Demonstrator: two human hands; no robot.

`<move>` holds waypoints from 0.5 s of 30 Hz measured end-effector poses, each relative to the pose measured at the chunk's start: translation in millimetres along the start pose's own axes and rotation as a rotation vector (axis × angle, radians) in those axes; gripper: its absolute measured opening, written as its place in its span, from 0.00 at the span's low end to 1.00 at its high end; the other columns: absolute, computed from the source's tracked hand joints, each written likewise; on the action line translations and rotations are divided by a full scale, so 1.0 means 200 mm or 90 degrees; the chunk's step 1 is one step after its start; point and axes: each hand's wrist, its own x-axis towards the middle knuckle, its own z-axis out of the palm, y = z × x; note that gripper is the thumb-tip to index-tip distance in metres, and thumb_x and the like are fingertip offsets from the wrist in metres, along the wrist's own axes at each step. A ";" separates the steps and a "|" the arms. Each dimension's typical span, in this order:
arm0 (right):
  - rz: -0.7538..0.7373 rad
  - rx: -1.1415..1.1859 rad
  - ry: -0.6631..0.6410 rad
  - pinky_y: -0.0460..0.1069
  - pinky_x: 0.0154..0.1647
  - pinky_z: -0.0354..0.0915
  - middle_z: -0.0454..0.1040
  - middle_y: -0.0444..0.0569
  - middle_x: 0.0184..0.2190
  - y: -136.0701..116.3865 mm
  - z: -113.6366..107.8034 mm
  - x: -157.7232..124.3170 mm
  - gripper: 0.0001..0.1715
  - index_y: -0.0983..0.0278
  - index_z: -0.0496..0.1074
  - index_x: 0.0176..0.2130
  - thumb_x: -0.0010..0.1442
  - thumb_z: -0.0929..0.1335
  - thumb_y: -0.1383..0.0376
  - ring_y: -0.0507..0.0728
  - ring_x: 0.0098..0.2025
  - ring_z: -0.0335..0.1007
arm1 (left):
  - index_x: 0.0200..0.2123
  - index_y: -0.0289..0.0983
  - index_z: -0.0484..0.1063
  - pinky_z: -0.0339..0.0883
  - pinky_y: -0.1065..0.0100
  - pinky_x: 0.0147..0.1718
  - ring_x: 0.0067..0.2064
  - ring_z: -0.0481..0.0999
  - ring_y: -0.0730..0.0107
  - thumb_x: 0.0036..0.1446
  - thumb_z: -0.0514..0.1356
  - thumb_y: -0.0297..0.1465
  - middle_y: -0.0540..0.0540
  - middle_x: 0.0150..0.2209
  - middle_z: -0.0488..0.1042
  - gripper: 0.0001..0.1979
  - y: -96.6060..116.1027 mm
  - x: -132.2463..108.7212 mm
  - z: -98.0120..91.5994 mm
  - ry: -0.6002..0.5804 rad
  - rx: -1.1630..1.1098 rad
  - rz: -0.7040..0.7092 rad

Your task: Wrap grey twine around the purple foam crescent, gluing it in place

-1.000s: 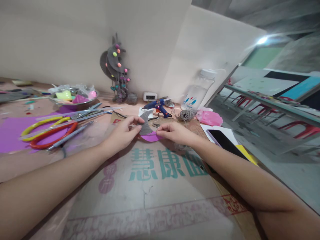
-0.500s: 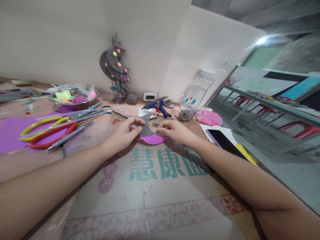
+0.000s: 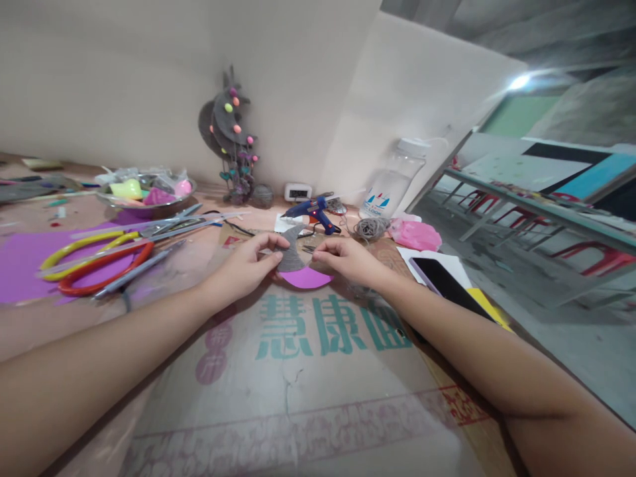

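Note:
Between thumb and fingers, my left hand pinches the left edge of a grey crescent, which looks wrapped in yarn. My right hand is closed just right of the crescent, its thumb and forefinger pinched together. Thin, dark, pointed tips stick out from that pinch toward the crescent; too small to name for sure. Below the crescent lies a purple sheet piece with a rounded edge. A blue glue gun rests behind the hands, and a grey yarn ball is to its right.
Red-handled scissors and yellow-handled scissors lie at left on purple sheet. Behind them stands a metal bowl of craft bits. A bottle, a pink bag and a phone are on the right.
Both hands stay almost in place. The purple piece shows slightly more below the crescent, and the view has barely shifted.

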 end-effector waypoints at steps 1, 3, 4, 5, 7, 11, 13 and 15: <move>-0.001 -0.002 0.004 0.46 0.29 0.58 0.72 0.45 0.26 0.00 0.00 0.00 0.16 0.67 0.74 0.32 0.56 0.65 0.56 0.51 0.28 0.64 | 0.41 0.36 0.66 0.65 0.71 0.27 0.25 0.71 0.75 0.54 0.55 0.29 0.53 0.28 0.67 0.09 0.00 0.00 0.00 0.000 0.002 0.000; -0.008 -0.015 0.021 0.46 0.31 0.59 0.73 0.46 0.28 0.01 0.01 0.00 0.14 0.67 0.74 0.32 0.56 0.65 0.59 0.52 0.30 0.65 | 0.41 0.36 0.66 0.65 0.72 0.27 0.25 0.71 0.76 0.54 0.55 0.29 0.53 0.28 0.67 0.10 -0.01 0.00 0.00 0.003 0.009 0.002; -0.017 -0.025 0.037 0.47 0.34 0.60 0.74 0.47 0.30 0.00 0.01 0.00 0.11 0.66 0.74 0.33 0.56 0.65 0.63 0.52 0.32 0.66 | 0.41 0.36 0.66 0.65 0.72 0.27 0.25 0.71 0.76 0.54 0.55 0.29 0.53 0.27 0.67 0.10 -0.01 0.01 0.00 0.005 0.011 0.004; -0.030 -0.034 0.059 0.47 0.37 0.61 0.75 0.47 0.32 -0.01 0.01 0.00 0.10 0.66 0.75 0.34 0.55 0.64 0.66 0.53 0.34 0.67 | 0.41 0.36 0.66 0.65 0.72 0.27 0.25 0.71 0.76 0.54 0.55 0.29 0.53 0.27 0.67 0.10 -0.01 0.01 0.00 0.008 0.011 0.007; -0.042 -0.047 0.114 0.48 0.39 0.61 0.75 0.49 0.37 -0.03 0.01 -0.01 0.12 0.65 0.75 0.37 0.55 0.63 0.70 0.53 0.37 0.67 | 0.41 0.36 0.66 0.65 0.72 0.26 0.25 0.71 0.76 0.54 0.56 0.29 0.53 0.28 0.67 0.10 -0.01 0.01 0.00 0.012 0.008 0.006; -0.005 0.019 0.125 0.48 0.33 0.62 0.74 0.49 0.38 -0.10 0.00 -0.03 0.11 0.65 0.72 0.38 0.58 0.62 0.65 0.50 0.30 0.64 | 0.40 0.37 0.66 0.65 0.72 0.25 0.24 0.72 0.77 0.54 0.56 0.29 0.52 0.30 0.68 0.09 -0.01 0.00 0.00 0.018 0.006 -0.005; -0.001 0.094 0.073 0.47 0.31 0.62 0.74 0.49 0.37 -0.12 0.00 -0.04 0.11 0.65 0.70 0.38 0.58 0.64 0.61 0.50 0.28 0.64 | 0.41 0.37 0.66 0.65 0.72 0.26 0.25 0.72 0.76 0.54 0.56 0.30 0.53 0.27 0.68 0.10 0.00 0.00 0.00 0.016 0.013 -0.009; -0.005 0.135 0.023 0.47 0.31 0.63 0.74 0.49 0.38 -0.13 0.01 -0.05 0.14 0.65 0.68 0.40 0.56 0.67 0.58 0.50 0.30 0.66 | 0.41 0.37 0.66 0.64 0.72 0.25 0.25 0.72 0.75 0.54 0.56 0.30 0.54 0.25 0.67 0.10 0.00 0.00 0.00 0.009 0.012 -0.010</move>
